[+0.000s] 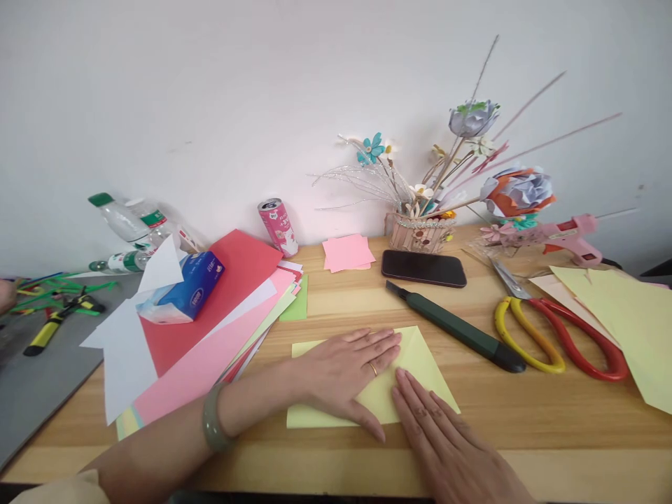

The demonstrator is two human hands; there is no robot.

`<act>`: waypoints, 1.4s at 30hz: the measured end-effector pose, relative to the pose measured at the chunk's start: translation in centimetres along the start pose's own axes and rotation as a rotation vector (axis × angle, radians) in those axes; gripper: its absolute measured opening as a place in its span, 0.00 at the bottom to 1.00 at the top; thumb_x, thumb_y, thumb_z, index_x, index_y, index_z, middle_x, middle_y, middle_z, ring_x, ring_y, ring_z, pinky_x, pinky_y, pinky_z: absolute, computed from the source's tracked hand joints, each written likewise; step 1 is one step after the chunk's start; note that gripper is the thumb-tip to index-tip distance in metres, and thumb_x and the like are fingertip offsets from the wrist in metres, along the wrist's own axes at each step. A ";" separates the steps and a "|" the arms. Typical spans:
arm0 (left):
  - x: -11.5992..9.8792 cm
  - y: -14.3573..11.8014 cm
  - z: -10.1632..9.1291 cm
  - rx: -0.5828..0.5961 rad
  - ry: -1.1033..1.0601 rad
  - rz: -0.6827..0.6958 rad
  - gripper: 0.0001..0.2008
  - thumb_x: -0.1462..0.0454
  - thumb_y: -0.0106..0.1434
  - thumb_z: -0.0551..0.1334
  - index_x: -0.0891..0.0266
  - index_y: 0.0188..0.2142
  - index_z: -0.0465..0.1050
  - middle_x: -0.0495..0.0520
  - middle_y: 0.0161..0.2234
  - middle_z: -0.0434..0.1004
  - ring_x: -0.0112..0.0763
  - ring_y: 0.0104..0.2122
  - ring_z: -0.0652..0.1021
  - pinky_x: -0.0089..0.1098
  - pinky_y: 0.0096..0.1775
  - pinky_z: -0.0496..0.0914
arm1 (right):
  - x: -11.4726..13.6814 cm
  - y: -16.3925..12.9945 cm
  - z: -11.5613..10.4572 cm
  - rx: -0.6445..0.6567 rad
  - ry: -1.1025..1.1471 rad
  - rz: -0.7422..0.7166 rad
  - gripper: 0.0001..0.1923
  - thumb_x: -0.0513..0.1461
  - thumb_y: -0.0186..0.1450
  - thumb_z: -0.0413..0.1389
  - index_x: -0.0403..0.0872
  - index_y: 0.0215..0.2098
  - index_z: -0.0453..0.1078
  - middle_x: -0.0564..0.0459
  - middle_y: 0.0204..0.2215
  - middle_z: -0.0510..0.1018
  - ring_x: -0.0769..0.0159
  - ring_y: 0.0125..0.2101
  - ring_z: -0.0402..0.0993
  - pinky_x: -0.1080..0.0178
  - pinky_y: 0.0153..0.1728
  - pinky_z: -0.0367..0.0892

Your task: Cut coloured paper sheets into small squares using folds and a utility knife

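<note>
A pale yellow sheet of paper [420, 357], folded with a slanted right edge, lies on the wooden table [525, 413] in front of me. My left hand [346, 371] lies flat on top of it, fingers spread, a ring on one finger and a green bangle on the wrist. My right hand [446, 441] rests palm down at the sheet's lower right, its fingertips pressing on the paper next to the left thumb. Neither hand grips anything.
A stack of coloured paper [220, 329] with a blue tissue pack [183, 287] lies left. A green utility knife [456, 329], a phone [424, 268], yellow and red scissors [556, 336], a pink glue gun [570, 234], a paper flower vase [420, 231], a can [278, 227] and pink notes [347, 252] sit beyond.
</note>
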State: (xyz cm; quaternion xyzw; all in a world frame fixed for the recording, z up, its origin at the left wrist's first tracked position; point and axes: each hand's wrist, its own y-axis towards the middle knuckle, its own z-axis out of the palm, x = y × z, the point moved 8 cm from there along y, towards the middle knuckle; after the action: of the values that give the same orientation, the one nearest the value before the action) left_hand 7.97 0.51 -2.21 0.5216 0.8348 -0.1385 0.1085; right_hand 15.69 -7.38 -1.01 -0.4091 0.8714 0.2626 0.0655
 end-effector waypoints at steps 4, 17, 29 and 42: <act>0.3 0.0 0.4 0.015 0.007 0.008 0.50 0.39 0.60 0.50 0.78 0.64 0.38 0.68 0.65 0.34 0.41 0.65 0.40 0.39 0.63 0.39 | -1.1 -2.3 -0.4 -0.003 -0.067 -0.066 0.45 0.58 0.59 0.42 0.28 0.58 0.55 0.33 0.52 0.68 0.52 0.53 0.65 0.54 0.44 0.67; -4.2 -2.6 0.8 0.003 0.164 0.238 0.22 0.58 0.72 0.43 0.64 0.62 0.53 0.46 0.62 0.55 0.26 0.64 0.48 0.36 0.63 0.32 | -1.8 -3.6 -0.2 -0.034 0.046 0.112 0.50 0.64 0.58 0.42 0.37 0.64 0.47 0.39 0.56 0.65 0.54 0.57 0.58 0.52 0.55 0.51; -4.6 -11.7 2.6 -0.097 0.068 -0.130 0.29 0.64 0.70 0.49 0.60 0.66 0.37 0.55 0.63 0.52 0.34 0.63 0.52 0.38 0.61 0.52 | -1.5 -4.3 0.4 0.009 -0.022 0.056 0.37 0.52 0.66 0.38 0.32 0.63 0.48 0.33 0.59 0.58 0.50 0.59 0.53 0.46 0.56 0.48; -5.1 -16.5 4.0 -0.306 0.256 -0.326 0.23 0.66 0.71 0.43 0.67 0.64 0.47 0.57 0.62 0.56 0.37 0.63 0.52 0.41 0.59 0.57 | -1.6 -4.5 1.2 -0.029 0.041 0.068 0.38 0.50 0.63 0.42 0.34 0.64 0.46 0.33 0.60 0.56 0.48 0.60 0.50 0.43 0.56 0.48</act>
State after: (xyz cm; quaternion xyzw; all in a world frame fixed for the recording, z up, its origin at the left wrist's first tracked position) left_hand -4.55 -12.11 -2.38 0.3711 0.9260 0.0411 0.0556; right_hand 19.96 -8.05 -3.34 -0.3854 0.8820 0.2691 0.0329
